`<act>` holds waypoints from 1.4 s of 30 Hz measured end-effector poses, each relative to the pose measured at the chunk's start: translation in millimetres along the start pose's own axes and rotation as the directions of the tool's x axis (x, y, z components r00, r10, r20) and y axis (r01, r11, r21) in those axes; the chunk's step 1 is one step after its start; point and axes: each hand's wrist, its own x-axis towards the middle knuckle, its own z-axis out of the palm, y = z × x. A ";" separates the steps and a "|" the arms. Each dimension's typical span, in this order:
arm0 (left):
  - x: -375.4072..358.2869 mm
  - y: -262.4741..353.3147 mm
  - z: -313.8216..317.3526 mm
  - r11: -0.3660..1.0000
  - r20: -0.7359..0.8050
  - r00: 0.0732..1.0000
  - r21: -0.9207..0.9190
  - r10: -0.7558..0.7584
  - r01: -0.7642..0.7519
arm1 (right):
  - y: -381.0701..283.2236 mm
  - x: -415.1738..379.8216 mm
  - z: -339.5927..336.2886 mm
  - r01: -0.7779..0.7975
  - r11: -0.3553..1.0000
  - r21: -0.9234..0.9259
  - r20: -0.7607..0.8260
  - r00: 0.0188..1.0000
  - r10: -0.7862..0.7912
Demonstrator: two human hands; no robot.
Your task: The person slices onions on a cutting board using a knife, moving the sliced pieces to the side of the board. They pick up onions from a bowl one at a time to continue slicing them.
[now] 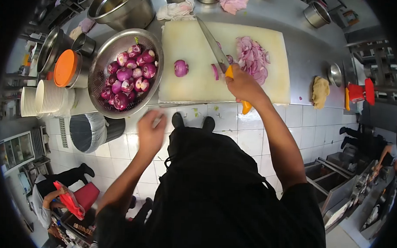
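My right hand point(245, 84) is closed around the yellow handle of a kitchen knife point(209, 40). The blade points away to the upper left over a white cutting board point(186, 91). Beneath and beside the blade lie an onion slice point(214, 72) and other small pieces, partly hidden. A pile of sliced red onion point(252, 58) sits right of the knife, and one whole peeled red onion point(181, 68) rests to its left. My left hand point(151, 129), slightly blurred, hovers off the counter's front edge, fingers loosely bent and apart, holding nothing. Nearest it is a metal colander point(154, 89) of red onions point(127, 73).
Left of the colander stand an orange-lidded container point(66, 67) and stacked white tubs point(48, 97). A large steel pot point(123, 12) is behind. A lined bin point(88, 133) stands below the counter. A yellow cloth point(320, 92) lies at right. Other people are at both sides.
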 end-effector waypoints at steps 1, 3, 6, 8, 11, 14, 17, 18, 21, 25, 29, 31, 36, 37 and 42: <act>-34.2 -10.2 -36.0 0.873 0.161 0.867 0.223 -0.472 0.434 | 3.1 2.4 -2.8 -0.007 1.000 -0.014 0.016 1.000 0.008; -147.6 -154.4 -93.5 0.830 0.653 0.550 0.539 -0.521 0.146 | 2.8 2.1 -6.5 -0.022 0.999 -0.024 0.031 0.999 0.023; -231.9 -164.2 -105.3 0.564 0.528 0.257 0.578 -0.810 0.590 | -6.4 -7.2 -14.0 -0.059 0.998 -0.037 0.044 0.997 0.061; -257.7 -157.8 -93.5 0.474 0.472 0.253 0.439 -0.844 0.764 | -11.5 -10.4 -15.7 -0.072 0.994 -0.080 0.083 0.993 0.078; -267.3 -150.9 -76.1 0.456 0.453 0.285 0.330 -0.845 0.827 | -21.9 -24.6 -15.1 -0.071 0.997 -0.015 0.095 0.993 0.072; -270.7 -146.4 -64.1 0.449 0.450 0.304 0.260 -0.840 0.855 | -19.1 -37.1 -5.2 -0.094 0.995 -0.045 0.069 0.993 0.097; -272.6 -140.9 -58.5 0.444 0.449 0.310 0.231 -0.838 0.866 | -19.9 -47.3 0.6 -0.092 0.986 -0.136 0.037 0.995 0.098; -269.3 -137.1 -57.4 0.447 0.450 0.315 0.224 -0.836 0.866 | -21.6 -49.9 -0.8 -0.106 0.984 -0.141 0.049 0.992 0.114; -265.1 -126.9 -61.0 0.448 0.456 0.310 0.234 -0.834 0.863 | -25.8 -54.1 -4.3 -0.122 0.983 -0.136 0.058 0.990 0.131; -236.4 -96.4 -78.4 0.481 0.483 0.298 0.313 -0.823 0.819 | -28.6 -55.8 -6.9 -0.132 0.986 -0.106 0.064 0.988 0.139; -133.4 1.2 -115.0 0.613 0.470 0.425 0.384 -0.774 0.690 | -11.0 -52.0 -1.6 -0.048 0.990 -0.131 0.009 0.999 0.049; -75.8 47.0 -115.3 0.785 0.353 0.703 0.219 -0.617 0.579 | -14.8 -53.9 -2.0 -0.059 0.990 -0.127 0.007 0.998 0.061; 33.2 55.7 1.8 0.934 0.173 0.979 -0.356 0.106 -0.039 | -18.0 -58.3 -0.9 -0.088 0.985 -0.150 0.011 0.996 0.091; 51.2 58.5 29.6 0.922 0.109 0.991 -0.386 0.081 -0.033 | -18.6 -59.3 -1.5 -0.077 0.982 -0.171 -0.002 0.997 0.078; 108.0 42.7 107.3 0.946 -0.066 0.994 -0.308 0.089 -0.105 | -36.4 -64.4 -5.5 -0.074 0.973 -0.219 0.009 0.997 0.078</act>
